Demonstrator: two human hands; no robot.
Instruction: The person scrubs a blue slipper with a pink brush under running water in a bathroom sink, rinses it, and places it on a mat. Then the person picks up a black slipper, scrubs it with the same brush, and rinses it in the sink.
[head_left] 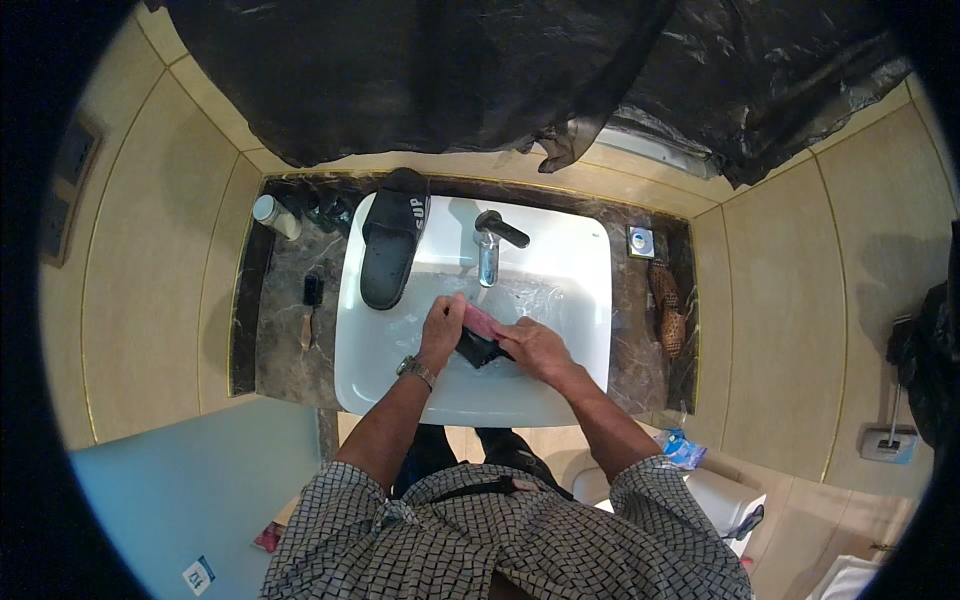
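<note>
Over the white sink basin (375, 370), my left hand (441, 330) and my right hand (540, 350) grip opposite ends of a pink piece, which looks like a cloth (481, 322). It is stretched between them, just below the faucet (489, 262), where a thin stream of water seems to run. Beneath the hands lies a black object (477, 348), partly hidden, so its kind cannot be told. A black slide sandal (388, 255) rests across the sink's left rim, apart from both hands. Water with some froth covers part of the basin.
Left on the dark counter (285, 345) lie a brush (311, 300) and a white-lidded jar (277, 216). To the right are a small box (640, 241) and a brown patterned item (667, 310). Black plastic sheeting (430, 80) hangs behind; a blue packet (682, 449) sits low right.
</note>
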